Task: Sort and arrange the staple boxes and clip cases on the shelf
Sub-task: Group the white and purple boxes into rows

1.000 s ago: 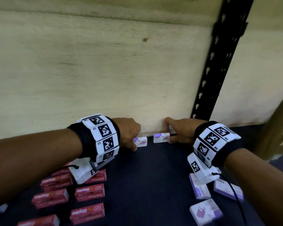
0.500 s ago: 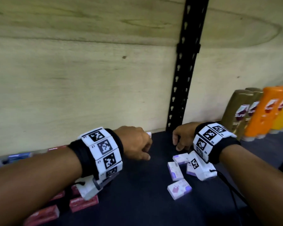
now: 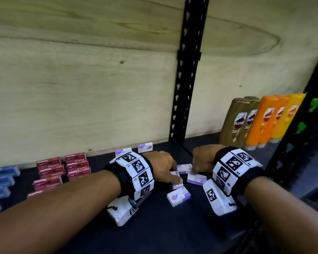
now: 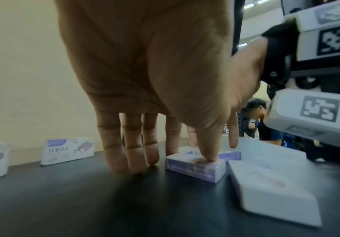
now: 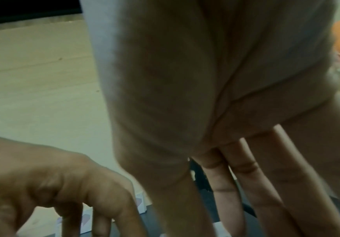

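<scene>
Two hands' grips rest uncurled on purple staple boxes (image 3: 178, 196), shampoo bottles (image 3: 235, 121) standing right.

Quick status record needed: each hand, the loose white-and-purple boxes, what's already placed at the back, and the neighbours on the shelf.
left hand: thumb pressing on a flat white-and-purple box; other fingers straight, tips at the shelf
right hand: fingers down on another flat box; grip not clear
loose boxes: four in a cluster between the hands, nearest one untouched
placed boxes: two upright against the back board
red boxes: grouped at left
blue boxes: far left
bottles: at right
</scene>
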